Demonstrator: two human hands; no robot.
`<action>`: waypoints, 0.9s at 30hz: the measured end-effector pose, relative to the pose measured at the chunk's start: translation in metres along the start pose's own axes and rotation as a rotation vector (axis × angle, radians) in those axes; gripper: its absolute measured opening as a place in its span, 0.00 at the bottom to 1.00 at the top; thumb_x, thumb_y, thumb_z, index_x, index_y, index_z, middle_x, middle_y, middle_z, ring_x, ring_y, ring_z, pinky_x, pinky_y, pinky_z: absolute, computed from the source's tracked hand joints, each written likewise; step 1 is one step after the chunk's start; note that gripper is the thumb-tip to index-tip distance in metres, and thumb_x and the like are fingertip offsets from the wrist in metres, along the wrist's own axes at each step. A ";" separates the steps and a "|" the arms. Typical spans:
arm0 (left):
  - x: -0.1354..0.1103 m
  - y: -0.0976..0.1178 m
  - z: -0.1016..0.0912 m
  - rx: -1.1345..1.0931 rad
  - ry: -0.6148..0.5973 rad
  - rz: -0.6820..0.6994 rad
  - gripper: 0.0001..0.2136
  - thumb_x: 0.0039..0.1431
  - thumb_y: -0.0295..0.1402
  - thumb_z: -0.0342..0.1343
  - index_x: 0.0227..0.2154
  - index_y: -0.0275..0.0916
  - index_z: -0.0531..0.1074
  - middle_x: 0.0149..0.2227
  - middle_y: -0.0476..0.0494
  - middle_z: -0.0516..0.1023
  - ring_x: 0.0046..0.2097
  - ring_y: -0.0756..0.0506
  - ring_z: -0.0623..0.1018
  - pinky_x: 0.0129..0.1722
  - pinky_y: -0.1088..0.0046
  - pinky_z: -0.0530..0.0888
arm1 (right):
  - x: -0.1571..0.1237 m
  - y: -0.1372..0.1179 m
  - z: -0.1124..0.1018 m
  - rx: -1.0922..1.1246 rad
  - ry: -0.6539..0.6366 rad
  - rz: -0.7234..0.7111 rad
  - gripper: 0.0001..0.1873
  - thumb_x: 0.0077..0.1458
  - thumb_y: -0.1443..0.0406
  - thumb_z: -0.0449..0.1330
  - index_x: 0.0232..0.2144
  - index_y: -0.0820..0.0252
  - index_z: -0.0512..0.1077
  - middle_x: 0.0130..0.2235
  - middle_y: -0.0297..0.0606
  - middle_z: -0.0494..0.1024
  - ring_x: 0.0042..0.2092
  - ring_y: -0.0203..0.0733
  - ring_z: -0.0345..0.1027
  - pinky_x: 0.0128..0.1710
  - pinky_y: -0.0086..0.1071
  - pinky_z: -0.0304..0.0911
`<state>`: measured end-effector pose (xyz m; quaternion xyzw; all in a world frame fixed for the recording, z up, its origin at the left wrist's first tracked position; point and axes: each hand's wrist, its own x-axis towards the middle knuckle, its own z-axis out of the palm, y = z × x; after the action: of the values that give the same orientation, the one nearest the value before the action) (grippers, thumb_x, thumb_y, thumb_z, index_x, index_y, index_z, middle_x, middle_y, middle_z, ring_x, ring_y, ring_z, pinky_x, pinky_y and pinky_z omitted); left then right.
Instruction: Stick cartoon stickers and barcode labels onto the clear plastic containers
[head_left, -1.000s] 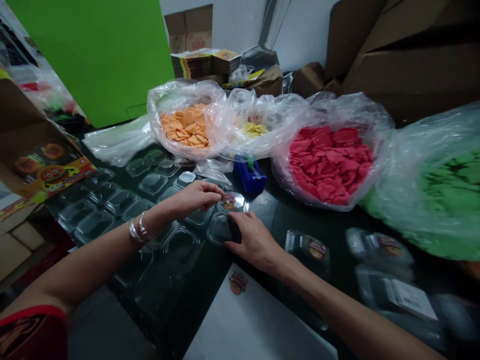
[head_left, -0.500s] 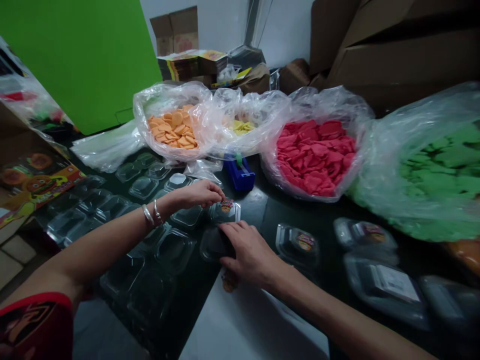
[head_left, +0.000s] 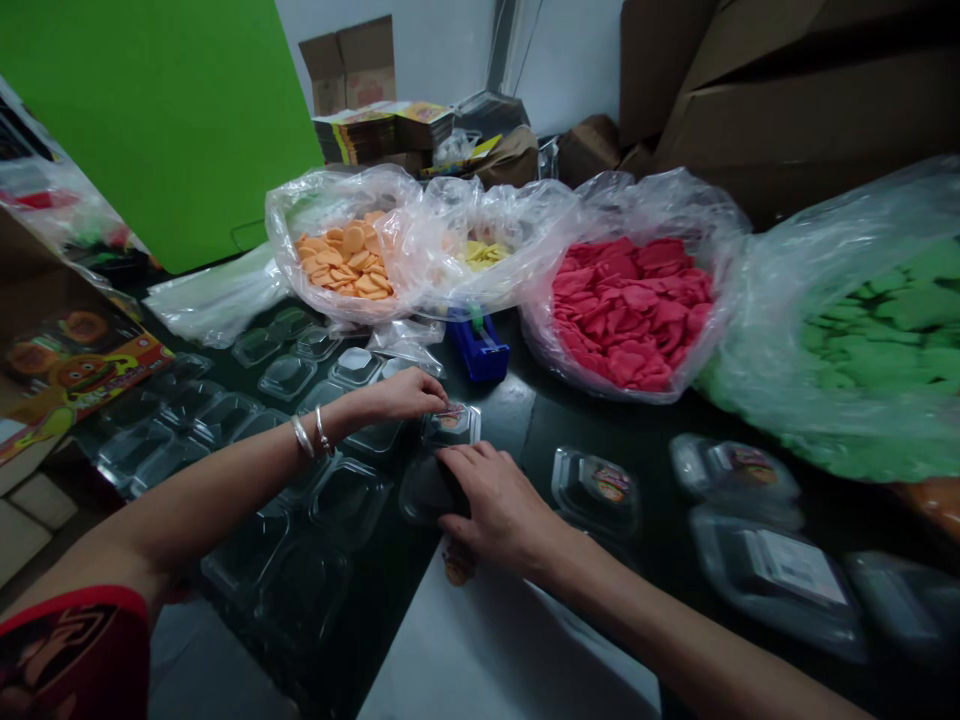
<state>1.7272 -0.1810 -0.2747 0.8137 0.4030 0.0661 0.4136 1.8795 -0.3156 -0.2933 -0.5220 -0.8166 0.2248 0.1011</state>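
Observation:
My left hand [head_left: 401, 394] pinches a small round sticker [head_left: 452, 415] and presses it onto the lid of a clear plastic clamshell box [head_left: 453, 428] on the dark table [head_left: 525, 410]. My right hand [head_left: 495, 500] lies fingers down on the open half of that box [head_left: 421, 490], holding it in place. A white sticker sheet [head_left: 487, 640] with one sticker [head_left: 455, 567] showing lies under my right wrist. Several empty clear boxes [head_left: 225, 420] lie open to the left.
Plastic bags of orange pieces [head_left: 349, 255], yellow pieces [head_left: 484, 252], red pieces [head_left: 634, 310] and green pieces [head_left: 877, 340] line the back. A blue tape dispenser [head_left: 480, 342] stands between them. Closed stickered boxes [head_left: 596, 485] lie right. Printed cartons [head_left: 71, 365] sit left, cardboard boxes behind.
My left hand has lowered the sticker onto the box lid, flat against it now. My right hand stayed on the box. The view shifted slightly right.

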 end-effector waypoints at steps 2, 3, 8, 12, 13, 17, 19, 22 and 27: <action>0.000 0.000 0.005 0.029 0.024 -0.011 0.12 0.51 0.36 0.53 0.29 0.33 0.78 0.25 0.49 0.75 0.27 0.51 0.69 0.26 0.77 0.64 | 0.000 0.000 0.000 -0.007 -0.003 0.002 0.24 0.46 0.64 0.64 0.47 0.62 0.67 0.50 0.43 0.72 0.49 0.50 0.60 0.45 0.41 0.56; 0.000 0.001 0.009 0.040 0.043 -0.023 0.12 0.51 0.36 0.53 0.29 0.33 0.78 0.26 0.48 0.75 0.27 0.51 0.69 0.26 0.76 0.64 | 0.000 0.001 0.000 -0.009 -0.001 0.002 0.24 0.46 0.64 0.64 0.47 0.62 0.67 0.50 0.43 0.72 0.49 0.50 0.60 0.45 0.41 0.56; -0.006 0.005 0.022 0.169 0.194 -0.083 0.10 0.52 0.35 0.56 0.32 0.32 0.74 0.28 0.46 0.76 0.30 0.48 0.72 0.28 0.75 0.66 | -0.001 0.000 0.001 -0.040 0.015 -0.019 0.24 0.46 0.63 0.64 0.47 0.62 0.67 0.49 0.44 0.73 0.48 0.51 0.60 0.44 0.41 0.56; -0.005 0.006 0.025 0.363 0.307 -0.023 0.20 0.50 0.36 0.60 0.45 0.32 0.67 0.34 0.42 0.76 0.34 0.44 0.74 0.32 0.71 0.69 | -0.003 -0.001 -0.001 -0.071 0.013 -0.043 0.22 0.47 0.62 0.64 0.45 0.62 0.68 0.47 0.44 0.74 0.47 0.51 0.62 0.43 0.41 0.56; -0.002 0.007 0.026 0.429 0.318 0.028 0.18 0.51 0.35 0.60 0.45 0.34 0.67 0.35 0.41 0.75 0.36 0.44 0.74 0.34 0.70 0.69 | -0.002 0.000 -0.002 -0.094 0.016 -0.038 0.21 0.47 0.62 0.64 0.45 0.62 0.69 0.46 0.44 0.74 0.46 0.51 0.63 0.43 0.41 0.57; 0.011 0.020 0.035 0.536 0.253 0.208 0.05 0.56 0.26 0.52 0.35 0.36 0.71 0.35 0.43 0.75 0.39 0.45 0.74 0.41 0.70 0.70 | 0.002 0.010 -0.011 -0.188 0.056 0.034 0.21 0.48 0.61 0.63 0.44 0.64 0.69 0.45 0.47 0.75 0.47 0.54 0.65 0.44 0.43 0.59; 0.006 0.033 0.041 0.532 0.268 0.250 0.06 0.58 0.25 0.50 0.36 0.36 0.71 0.37 0.42 0.74 0.40 0.46 0.74 0.43 0.69 0.70 | -0.001 0.014 -0.018 -0.196 0.063 0.077 0.23 0.48 0.61 0.64 0.45 0.65 0.68 0.47 0.49 0.74 0.48 0.56 0.65 0.44 0.44 0.59; -0.030 0.051 0.054 0.477 0.321 0.371 0.07 0.60 0.25 0.47 0.35 0.35 0.69 0.36 0.44 0.74 0.38 0.47 0.73 0.41 0.70 0.71 | -0.027 0.008 -0.030 -0.181 0.145 0.095 0.25 0.49 0.61 0.65 0.47 0.67 0.66 0.50 0.51 0.71 0.50 0.55 0.64 0.47 0.46 0.60; -0.116 0.047 0.096 0.612 0.061 0.513 0.08 0.60 0.28 0.49 0.39 0.33 0.69 0.42 0.37 0.75 0.42 0.43 0.75 0.43 0.65 0.74 | -0.095 -0.026 -0.019 0.013 0.145 0.011 0.11 0.55 0.67 0.58 0.43 0.61 0.69 0.43 0.44 0.74 0.44 0.46 0.69 0.43 0.39 0.65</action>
<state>1.7205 -0.3382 -0.2767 0.9712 0.2001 0.0682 0.1103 1.9081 -0.4052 -0.2575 -0.5407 -0.8027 0.1921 0.1623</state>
